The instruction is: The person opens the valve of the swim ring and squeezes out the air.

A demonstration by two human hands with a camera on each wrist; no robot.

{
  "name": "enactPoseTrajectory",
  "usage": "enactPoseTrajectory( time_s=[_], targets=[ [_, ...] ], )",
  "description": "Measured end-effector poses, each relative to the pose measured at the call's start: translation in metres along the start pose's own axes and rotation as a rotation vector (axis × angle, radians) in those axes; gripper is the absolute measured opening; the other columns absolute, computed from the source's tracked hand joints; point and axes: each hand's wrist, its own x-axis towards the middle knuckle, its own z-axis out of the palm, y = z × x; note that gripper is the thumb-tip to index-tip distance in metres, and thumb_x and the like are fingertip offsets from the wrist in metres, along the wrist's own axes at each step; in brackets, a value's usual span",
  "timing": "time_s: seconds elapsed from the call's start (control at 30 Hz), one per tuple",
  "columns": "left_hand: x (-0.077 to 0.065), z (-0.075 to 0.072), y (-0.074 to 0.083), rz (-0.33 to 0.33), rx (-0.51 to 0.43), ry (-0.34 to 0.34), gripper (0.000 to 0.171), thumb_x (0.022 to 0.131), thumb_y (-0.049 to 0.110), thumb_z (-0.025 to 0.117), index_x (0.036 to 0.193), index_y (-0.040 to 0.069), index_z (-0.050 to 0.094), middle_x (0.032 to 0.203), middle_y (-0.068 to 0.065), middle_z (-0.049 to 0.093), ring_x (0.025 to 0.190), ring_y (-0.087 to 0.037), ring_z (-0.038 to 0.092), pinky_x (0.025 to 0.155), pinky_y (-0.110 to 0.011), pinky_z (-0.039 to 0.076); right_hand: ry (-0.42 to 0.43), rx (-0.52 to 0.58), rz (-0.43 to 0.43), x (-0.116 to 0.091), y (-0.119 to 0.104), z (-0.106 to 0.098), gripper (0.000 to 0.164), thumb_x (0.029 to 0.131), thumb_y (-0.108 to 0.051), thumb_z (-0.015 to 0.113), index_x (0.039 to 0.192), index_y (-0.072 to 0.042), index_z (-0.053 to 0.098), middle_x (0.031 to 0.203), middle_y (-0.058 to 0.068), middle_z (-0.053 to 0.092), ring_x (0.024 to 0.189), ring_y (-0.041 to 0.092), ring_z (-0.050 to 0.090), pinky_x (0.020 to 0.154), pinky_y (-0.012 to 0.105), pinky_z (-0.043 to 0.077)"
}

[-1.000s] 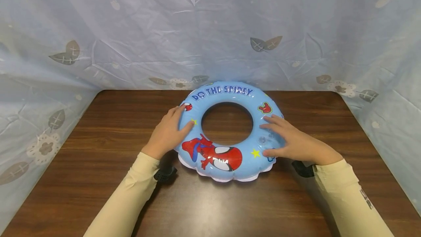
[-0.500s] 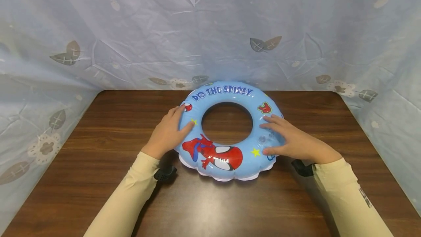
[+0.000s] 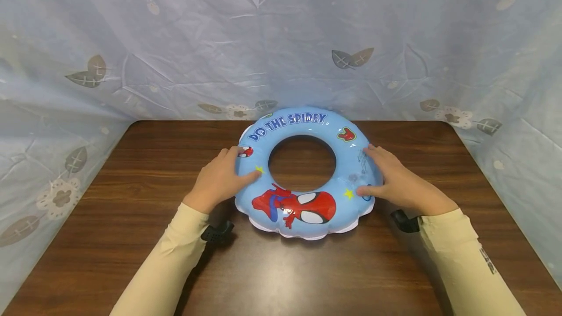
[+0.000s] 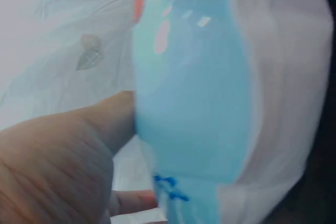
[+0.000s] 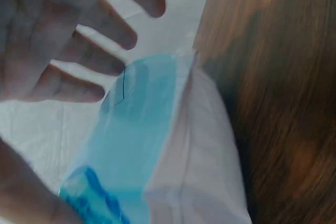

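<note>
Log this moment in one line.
glossy blue inflatable ring: on brown wood-grain table | left hand: at ring's left side | right hand: at right side

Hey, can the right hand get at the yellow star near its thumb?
Most likely yes: the right hand has its thumb tip just beside the yellow star on the swim ring, and nothing covers the star.

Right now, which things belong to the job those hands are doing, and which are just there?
In the job:
blue swim ring
left fingers, on its left side
right fingers, at its right side

Just there:
wooden table
leaf-print cloth behind
</note>
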Motion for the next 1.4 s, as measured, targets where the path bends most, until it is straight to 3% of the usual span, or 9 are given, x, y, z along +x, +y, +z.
enactPoseTrajectory(
  time_s=[0.3,0.43,0.6,0.7,0.77,0.83,0.93,1.1,1.4],
  targets=[
    [-0.014,-0.012,0.011,-0.038,0.083,-0.073,0.086,0.086,0.066,0.07,0.139,0.001,0.053,0.113,-0.016,0.063,0.094,-0.03,0.065,0.073,-0.046,0.057,0.089,-0.046,0.113,0.004,0.004,-0.001,0.093,0.094,-0.045,0.076,0.155,0.01,0.032,0.156,0.034,0.037,0.145,0.051,0.033,0.116,0.068,0.028],
    [-0.02,-0.019,0.015,-0.029,0.122,-0.093,0.074,0.088,0.065,0.07,0.127,0.002,0.061,0.099,-0.011,0.067,0.083,-0.025,0.064,0.065,-0.041,0.053,0.141,-0.093,0.196,0.003,0.006,0.0,0.083,0.096,-0.049,0.07,0.151,0.006,0.042,0.15,0.03,0.046,0.139,0.048,0.042,0.111,0.069,0.035],
    [-0.022,-0.023,0.017,0.057,0.127,-0.002,0.051,0.09,0.055,0.074,0.108,0.008,0.068,0.079,-0.004,0.064,0.07,-0.022,0.059,0.058,-0.038,0.046,0.159,-0.12,0.248,0.001,0.005,0.0,0.072,0.098,-0.051,0.067,0.142,0.004,0.055,0.133,0.028,0.063,0.117,0.045,0.061,0.096,0.066,0.048],
    [-0.019,-0.021,0.017,0.194,0.123,0.039,0.056,0.089,0.056,0.075,0.119,0.009,0.07,0.099,-0.008,0.069,0.089,-0.025,0.062,0.073,-0.042,0.054,0.144,-0.139,0.269,-0.002,-0.002,-0.003,0.071,0.098,-0.051,0.066,0.141,0.005,0.056,0.13,0.029,0.064,0.113,0.045,0.062,0.092,0.065,0.05],
    [-0.015,-0.018,0.016,0.299,0.12,0.021,0.067,0.087,0.06,0.075,0.132,0.011,0.067,0.124,-0.012,0.066,0.114,-0.029,0.059,0.094,-0.048,0.053,0.106,-0.15,0.277,-0.006,-0.008,-0.005,0.075,0.098,-0.052,0.065,0.143,0.007,0.053,0.133,0.031,0.062,0.117,0.047,0.061,0.094,0.067,0.049],
    [-0.012,-0.014,0.015,0.39,0.109,-0.026,0.079,0.086,0.064,0.074,0.144,0.013,0.06,0.148,-0.014,0.054,0.137,-0.035,0.046,0.112,-0.056,0.041,0.055,-0.148,0.27,-0.009,-0.015,-0.006,0.081,0.098,-0.055,0.063,0.145,0.01,0.05,0.138,0.032,0.059,0.122,0.048,0.059,0.097,0.068,0.047],
    [-0.01,-0.008,0.013,0.455,0.099,-0.113,0.088,0.084,0.07,0.072,0.152,0.018,0.053,0.163,-0.013,0.039,0.154,-0.037,0.025,0.124,-0.059,0.021,0.0,-0.15,0.235,-0.012,-0.023,-0.005,0.089,0.097,-0.06,0.061,0.146,0.012,0.047,0.138,0.031,0.059,0.12,0.045,0.06,0.098,0.067,0.048],
    [-0.009,0.0,0.011,0.485,0.137,-0.19,0.088,0.083,0.076,0.067,0.152,0.022,0.055,0.164,-0.012,0.038,0.158,-0.037,0.016,0.126,-0.058,0.006,-0.01,-0.166,0.208,-0.013,-0.026,-0.003,0.092,0.096,-0.064,0.06,0.147,0.012,0.046,0.14,0.03,0.058,0.12,0.043,0.061,0.096,0.065,0.049],
    [-0.01,0.01,0.017,0.485,0.182,-0.167,0.08,0.086,0.078,0.06,0.14,0.019,0.065,0.157,-0.012,0.048,0.155,-0.04,0.022,0.123,-0.065,0.003,-0.02,-0.036,0.15,-0.004,-0.011,0.003,0.095,0.101,-0.055,0.058,0.157,0.013,0.023,0.158,0.034,0.037,0.143,0.049,0.04,0.114,0.065,0.034]
  ],
)
